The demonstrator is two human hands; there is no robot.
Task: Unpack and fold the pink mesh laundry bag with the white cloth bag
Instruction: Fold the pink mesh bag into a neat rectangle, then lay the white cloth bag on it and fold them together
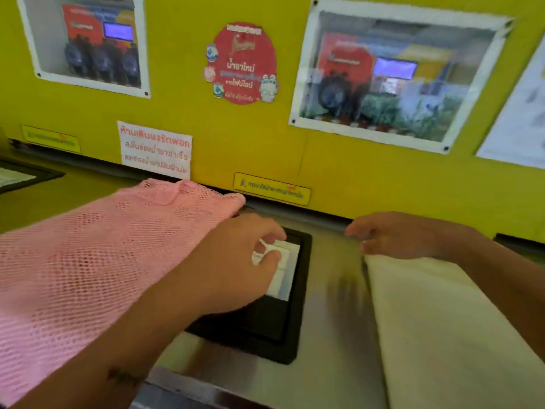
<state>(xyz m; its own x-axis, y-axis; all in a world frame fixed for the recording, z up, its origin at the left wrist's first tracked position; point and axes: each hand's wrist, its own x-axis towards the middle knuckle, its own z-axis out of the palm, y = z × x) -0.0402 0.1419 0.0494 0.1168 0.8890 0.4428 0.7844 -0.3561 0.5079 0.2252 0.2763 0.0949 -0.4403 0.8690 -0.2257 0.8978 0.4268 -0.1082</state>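
Observation:
The pink mesh laundry bag (88, 261) lies spread flat on the left of the grey counter (333, 335), reaching back to the yellow wall. My left hand (236, 267) hovers just right of it, over a black panel, fingers curled and apart, holding nothing. The white cloth bag (442, 335) lies flat on the right, running toward the near edge. My right hand (392, 236) rests at its far left corner with fingers bent; whether it pinches the cloth is unclear.
A black framed panel (289, 329) with a white label sits set into the counter between the two bags. The yellow wall (339, 178) with posters and notices stands close behind. Another dark panel (26, 175) shows at far left.

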